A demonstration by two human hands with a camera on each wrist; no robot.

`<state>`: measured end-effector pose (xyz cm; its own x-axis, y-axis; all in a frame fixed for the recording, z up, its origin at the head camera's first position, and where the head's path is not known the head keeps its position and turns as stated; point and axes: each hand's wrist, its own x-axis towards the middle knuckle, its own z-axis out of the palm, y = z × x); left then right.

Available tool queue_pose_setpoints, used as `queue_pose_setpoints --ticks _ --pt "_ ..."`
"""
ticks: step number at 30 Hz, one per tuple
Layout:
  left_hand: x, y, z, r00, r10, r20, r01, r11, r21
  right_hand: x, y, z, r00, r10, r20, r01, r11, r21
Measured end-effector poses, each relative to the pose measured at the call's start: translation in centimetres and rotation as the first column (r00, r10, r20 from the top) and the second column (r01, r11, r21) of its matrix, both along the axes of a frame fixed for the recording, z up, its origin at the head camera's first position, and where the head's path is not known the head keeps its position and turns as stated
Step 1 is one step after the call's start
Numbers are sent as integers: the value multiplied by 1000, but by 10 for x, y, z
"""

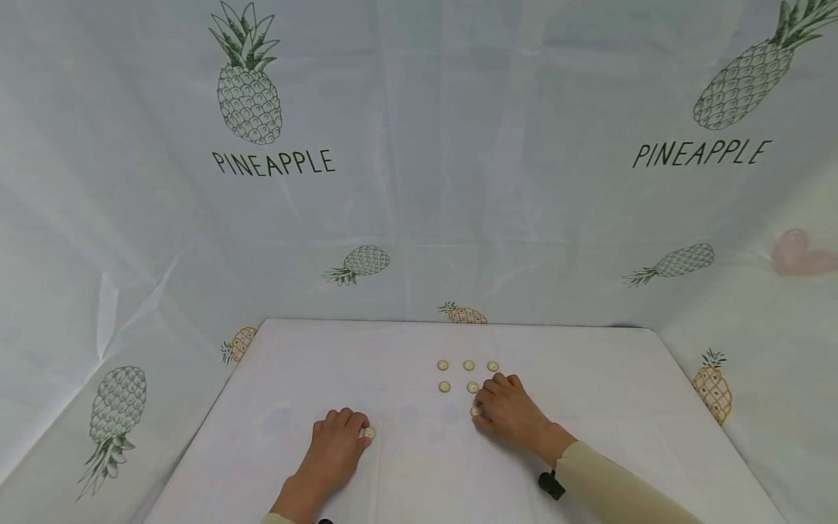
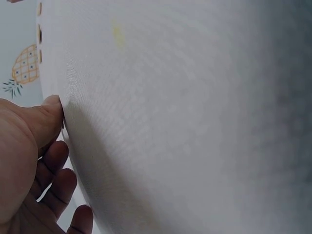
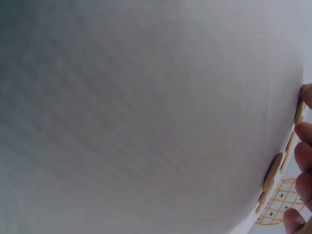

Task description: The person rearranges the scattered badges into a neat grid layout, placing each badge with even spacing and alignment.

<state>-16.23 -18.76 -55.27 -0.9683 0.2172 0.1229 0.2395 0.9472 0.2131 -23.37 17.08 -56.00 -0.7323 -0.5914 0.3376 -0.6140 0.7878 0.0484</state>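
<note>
On the white table, my left hand (image 1: 335,451) pinches a small round wooden disc (image 1: 369,432) between thumb and forefinger. The disc lies flat or nearly so; a faint mark shows on its face. Farther right, my right hand (image 1: 513,416) has its thumb and forefinger at the edges of another such disc (image 1: 476,411). Just beyond that hand are two rows of matching discs: a back row with one disc (image 1: 468,365) in its middle, and a nearer row with a disc (image 1: 444,386) at its left. In the right wrist view, discs (image 3: 273,171) appear edge-on beside the fingers.
The white tabletop (image 1: 294,371) ends at a straight far edge. Behind and at both sides hangs pale cloth (image 1: 458,182) printed with pineapples. A small black device (image 1: 551,485) is strapped at the right wrist.
</note>
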Motion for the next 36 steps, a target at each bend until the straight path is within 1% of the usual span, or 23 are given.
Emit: queue_pose_setpoints --ticks 12,16,20,24,29,36 --pt "2 1 1 1000 2 3 -2 1000 6 3 1 2 1000 -10 17 10 1000 -9" --pt "2 1 2 1000 -1 18 1 1000 6 4 0 3 999 -13 30 14 1000 -12" --pt "-1 -1 4 999 -13 29 13 1000 2 3 0 2 999 -22 35 23 1000 -9" --pt "-1 -1 7 999 -36 22 36 999 -7 3 0 2 999 -23 32 24 1000 -8" --pt "-2 -2 11 998 -70 -9 70 997 -44 2 0 0 1000 -15 24 15 1000 -9" --pt "-6 -3 12 996 -90 -12 88 990 -107 1 0 -1 999 -26 43 26 1000 -8"
